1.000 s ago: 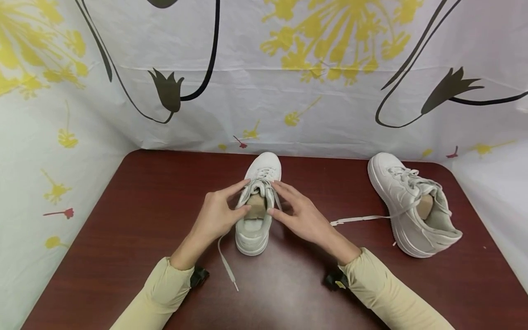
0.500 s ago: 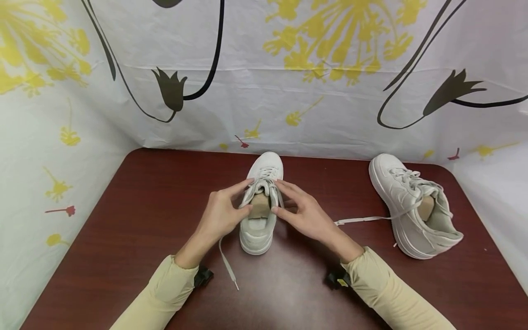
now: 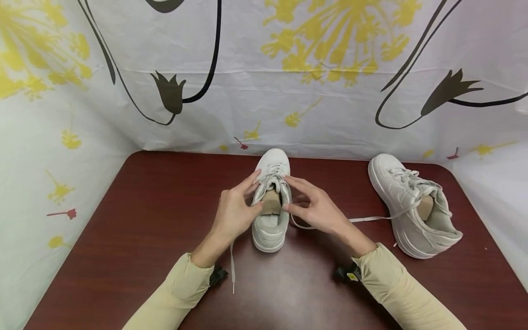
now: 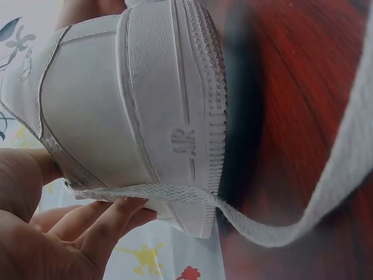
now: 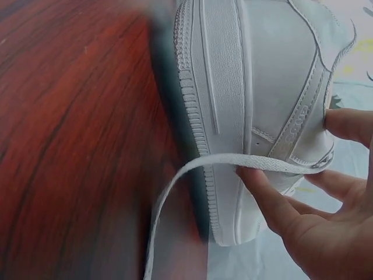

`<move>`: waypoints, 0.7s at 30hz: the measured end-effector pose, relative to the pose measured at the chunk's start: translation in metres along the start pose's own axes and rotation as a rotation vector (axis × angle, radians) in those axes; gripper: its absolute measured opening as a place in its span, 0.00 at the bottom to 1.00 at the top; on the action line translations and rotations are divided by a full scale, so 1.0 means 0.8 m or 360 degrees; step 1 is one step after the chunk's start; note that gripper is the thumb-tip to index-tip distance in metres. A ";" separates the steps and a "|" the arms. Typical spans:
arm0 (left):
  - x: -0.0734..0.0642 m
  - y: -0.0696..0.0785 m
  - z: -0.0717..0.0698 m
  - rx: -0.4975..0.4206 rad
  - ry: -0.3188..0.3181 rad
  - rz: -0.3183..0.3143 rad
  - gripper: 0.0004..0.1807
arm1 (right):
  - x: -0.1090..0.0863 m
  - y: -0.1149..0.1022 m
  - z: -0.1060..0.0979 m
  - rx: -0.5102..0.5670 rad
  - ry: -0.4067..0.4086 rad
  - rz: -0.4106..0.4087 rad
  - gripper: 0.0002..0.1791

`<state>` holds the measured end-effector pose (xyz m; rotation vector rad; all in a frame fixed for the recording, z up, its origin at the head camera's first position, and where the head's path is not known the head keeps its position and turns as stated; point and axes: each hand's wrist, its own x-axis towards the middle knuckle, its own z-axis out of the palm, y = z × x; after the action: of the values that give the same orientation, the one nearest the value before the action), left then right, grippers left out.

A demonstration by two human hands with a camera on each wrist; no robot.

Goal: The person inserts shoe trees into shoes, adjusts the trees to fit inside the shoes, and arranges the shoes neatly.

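Observation:
A white sneaker (image 3: 270, 236) points away from me near the middle of the table, a piece of brown cardboard inside its opening. My left hand (image 3: 235, 213) grips its left side, thumb at the collar and fingers along the laces. From the right, my right hand (image 3: 319, 208) holds it the same way. Loose white laces hang down both sides; one lace (image 4: 175, 192) crosses the sole edge in the left wrist view, another lace (image 5: 245, 160) in the right wrist view. Whether the sole touches the table is unclear.
A second white sneaker (image 3: 398, 197), cardboard inside it too, stands at the right of the dark red table (image 3: 165, 197). Its lace stretches left towards my right hand. A white cloth (image 3: 247, 91) with flower prints walls off the back and sides.
Both hands have moved right and slightly away from me, carrying the gripped sneaker along. The left lace's end now hangs straighter. The second sneaker has stayed put.

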<state>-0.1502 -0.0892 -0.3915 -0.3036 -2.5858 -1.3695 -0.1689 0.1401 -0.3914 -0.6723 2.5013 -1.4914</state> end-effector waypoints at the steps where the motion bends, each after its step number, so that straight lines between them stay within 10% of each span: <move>1: 0.000 0.001 0.001 0.0006 -0.0002 -0.0004 0.41 | -0.001 0.000 -0.001 0.0009 0.0000 0.0006 0.38; 21: 0.006 0.021 0.022 -0.0123 -0.0091 -0.0003 0.33 | -0.015 -0.003 -0.040 -0.0038 -0.0051 -0.0005 0.37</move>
<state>-0.1514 -0.0651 -0.3866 -0.3577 -2.5831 -1.4846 -0.1685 0.1701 -0.3751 -0.6990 2.4989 -1.4428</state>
